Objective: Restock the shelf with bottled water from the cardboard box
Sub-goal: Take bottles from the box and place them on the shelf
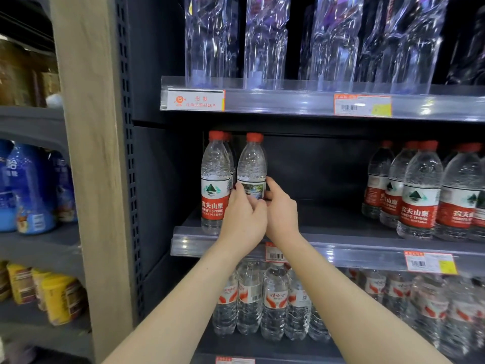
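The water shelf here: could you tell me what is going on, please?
A person is stocking the middle shelf. The left hand and the right hand both grip one red-capped bottle, which stands upright near the shelf's left end, right beside a front-facing bottle. A bare stretch of shelf separates these two from the bottles on the right.

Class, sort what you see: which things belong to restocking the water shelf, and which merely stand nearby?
In the job: water bottle, left hand, right hand, middle shelf, red-label bottles.
Just nearby: blue bottles, yellow tins, tall clear bottles, lower-shelf bottles.
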Tool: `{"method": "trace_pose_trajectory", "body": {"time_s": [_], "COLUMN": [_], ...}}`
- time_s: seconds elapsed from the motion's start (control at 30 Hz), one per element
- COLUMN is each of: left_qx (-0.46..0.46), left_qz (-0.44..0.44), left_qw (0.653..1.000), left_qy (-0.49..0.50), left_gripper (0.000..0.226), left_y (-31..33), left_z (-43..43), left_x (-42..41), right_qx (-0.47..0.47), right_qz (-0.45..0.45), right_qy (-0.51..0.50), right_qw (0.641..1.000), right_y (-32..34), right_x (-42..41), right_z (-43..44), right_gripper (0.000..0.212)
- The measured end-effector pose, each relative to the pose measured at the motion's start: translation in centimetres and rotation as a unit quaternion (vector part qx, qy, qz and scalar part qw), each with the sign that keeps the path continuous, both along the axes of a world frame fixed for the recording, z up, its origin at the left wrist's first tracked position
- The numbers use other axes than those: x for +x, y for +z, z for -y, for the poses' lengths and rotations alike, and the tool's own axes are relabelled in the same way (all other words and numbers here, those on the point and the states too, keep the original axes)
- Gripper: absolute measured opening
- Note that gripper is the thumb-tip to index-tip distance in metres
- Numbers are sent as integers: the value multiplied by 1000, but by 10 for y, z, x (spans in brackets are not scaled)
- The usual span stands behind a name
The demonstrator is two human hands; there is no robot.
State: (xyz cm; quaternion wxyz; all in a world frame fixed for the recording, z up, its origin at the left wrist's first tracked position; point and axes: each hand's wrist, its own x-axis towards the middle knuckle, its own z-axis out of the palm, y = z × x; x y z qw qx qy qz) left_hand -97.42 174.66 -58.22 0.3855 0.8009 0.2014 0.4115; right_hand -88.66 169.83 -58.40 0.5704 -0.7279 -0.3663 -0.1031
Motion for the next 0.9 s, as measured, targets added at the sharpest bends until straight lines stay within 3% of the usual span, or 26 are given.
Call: {"method": "trace_pose_trajectory", "body": {"time_s": [0.13, 0.27, 0.4, 0.6, 0.77, 0.9], "left_qx": [26, 81, 206, 320, 316, 322], "left_qz": [5, 7, -94, -245, -234, -321], "left_qw": [1000, 996, 974, 915, 919, 889], "left_qy": [14, 24, 24, 25, -12, -47], "left_gripper": [56, 48, 53, 65, 64, 70], "left_y": [-6, -16, -26, -42, -68, -60], "left_z": [-6, -12, 6, 53, 69, 97], "left_x": [-9, -23, -37, -46, -36, -38], "right_qx": [-16, -98, -202, -359, -378, -455], "right_qz": [-4, 33, 106, 156, 214, 193], "right_qy": [35, 5, -78, -121, -152, -150], "right_qw": [999, 995, 970, 912, 888, 856], "right_y": [3, 7, 12, 0, -20, -11], "right_x": [1, 5, 3, -10, 2, 0], "right_z": [8, 37, 76, 131, 151, 177], "right_gripper": [48, 62, 54, 54, 59, 69]}}
